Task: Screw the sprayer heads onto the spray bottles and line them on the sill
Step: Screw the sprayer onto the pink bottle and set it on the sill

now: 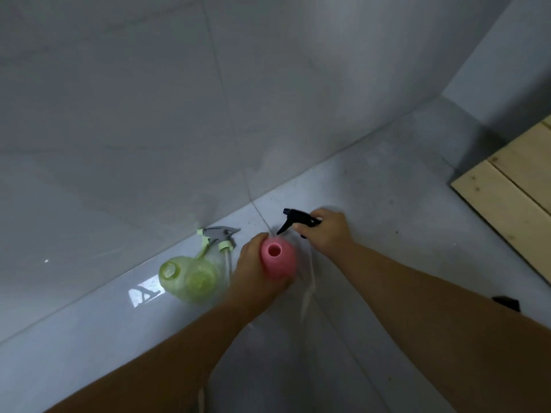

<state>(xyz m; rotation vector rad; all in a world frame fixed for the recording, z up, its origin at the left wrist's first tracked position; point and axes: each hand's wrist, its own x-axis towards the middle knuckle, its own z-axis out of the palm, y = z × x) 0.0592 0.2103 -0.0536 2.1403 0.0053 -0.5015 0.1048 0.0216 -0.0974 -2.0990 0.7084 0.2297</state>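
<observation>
Left hand [253,269] is wrapped shut around the pink bottle [278,259], kept upright with its open neck facing up, presumably so a head can be dropped straight in. Right hand [323,231] is closed on the black sprayer head [298,219], nozzle pointing left, carried just beside and beyond the pink neck; its dip tube cannot be made out clearly. The head is not yet seated. To the left, touching or nearly touching the left hand, a green bottle [187,277] stands uncapped, its grey-and-green sprayer head [219,238] laid behind it against the tiled wall [149,114]. All rests on the grey tiled surface [387,204], judged to be the sill. Wooden planks [512,180] lie well apart, right.
</observation>
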